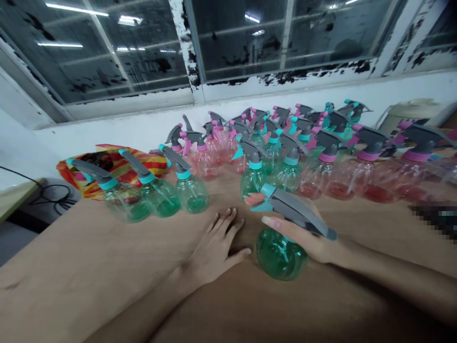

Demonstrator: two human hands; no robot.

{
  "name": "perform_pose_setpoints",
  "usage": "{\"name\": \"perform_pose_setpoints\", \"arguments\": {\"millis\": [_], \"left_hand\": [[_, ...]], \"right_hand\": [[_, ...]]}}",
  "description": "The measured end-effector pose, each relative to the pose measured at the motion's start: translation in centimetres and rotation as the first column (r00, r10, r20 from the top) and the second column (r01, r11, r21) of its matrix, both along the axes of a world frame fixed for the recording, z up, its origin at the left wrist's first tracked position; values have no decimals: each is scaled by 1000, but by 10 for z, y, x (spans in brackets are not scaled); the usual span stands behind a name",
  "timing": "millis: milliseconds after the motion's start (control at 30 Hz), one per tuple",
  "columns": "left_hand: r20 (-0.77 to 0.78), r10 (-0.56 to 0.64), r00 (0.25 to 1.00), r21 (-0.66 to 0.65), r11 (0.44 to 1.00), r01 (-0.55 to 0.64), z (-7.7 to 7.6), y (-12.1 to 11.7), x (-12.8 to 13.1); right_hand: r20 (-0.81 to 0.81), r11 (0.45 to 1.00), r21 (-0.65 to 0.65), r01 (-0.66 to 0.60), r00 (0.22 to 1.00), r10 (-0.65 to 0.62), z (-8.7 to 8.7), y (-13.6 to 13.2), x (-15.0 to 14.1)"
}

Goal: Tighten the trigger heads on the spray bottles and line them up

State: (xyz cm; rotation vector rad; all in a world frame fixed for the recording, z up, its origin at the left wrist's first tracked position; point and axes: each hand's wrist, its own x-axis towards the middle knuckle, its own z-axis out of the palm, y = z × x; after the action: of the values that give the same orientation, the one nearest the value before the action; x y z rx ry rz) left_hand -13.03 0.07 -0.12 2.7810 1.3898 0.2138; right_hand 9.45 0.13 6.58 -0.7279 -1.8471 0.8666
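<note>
Green spray bottle (280, 257) in right hand (310, 241), left hand (214, 245) on table (89, 262)

Hands: 2 (left hand (214, 250), right hand (316, 245)). In the right-hand grip: 1 green spray bottle (282, 255). Left of grip: 3 green bottles (160, 197), with 1 striped bag (155, 164) behind. Just beyond grip, nearest row: 2 green bottles. Right of grip: at least 3 pink bottles (342, 188). Farther beyond: crowded bottles (207, 164) – overlapping, no firm count.
</note>
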Motion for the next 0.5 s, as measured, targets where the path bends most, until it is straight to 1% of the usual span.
{"name": "perform_pose_setpoints", "arguments": {"millis": [233, 367, 500], "left_hand": [[0, 4, 1000, -12, 1000, -4, 1, 0, 0], [-13, 1, 1000, -11, 1000, -1, 2, -1, 1], [-28, 11, 1000, 6, 1000, -11, 2, -1, 1]], "right_hand": [[23, 1000, 16, 24, 999, -24, 3, 0, -1], [9, 1000, 21, 22, 1000, -23, 1, 2, -1], [-7, 998, 59, 12, 1000, -11, -1, 4, -1]]}}
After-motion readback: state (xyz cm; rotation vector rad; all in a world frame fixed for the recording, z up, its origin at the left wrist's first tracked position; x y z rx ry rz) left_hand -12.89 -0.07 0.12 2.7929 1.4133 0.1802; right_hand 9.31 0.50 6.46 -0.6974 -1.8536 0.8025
